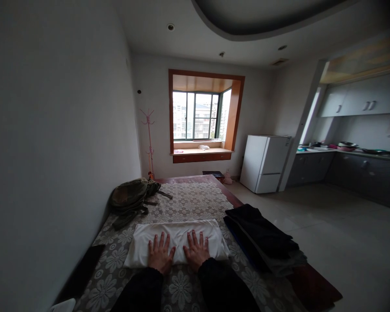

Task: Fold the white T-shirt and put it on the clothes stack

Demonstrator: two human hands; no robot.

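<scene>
A white folded cloth (178, 226), which looks like a garment, lies crosswise on a floral lace tablecloth (180, 288). My left hand (160, 253) rests flat on its left half, fingers spread. On the right half lies my right hand (196, 250), palm down with the fingers apart. Both thumbs point inward, with a gap of white fabric between them. Some wrinkles run across the cloth near its ends. Neither hand grips anything.
Dark folded clothes (261, 234) are stacked along the table's right edge. A dark green backpack (130, 197) lies at the left against the wall. Past the table stand a pink coat rack (148, 134) and a white fridge (266, 162).
</scene>
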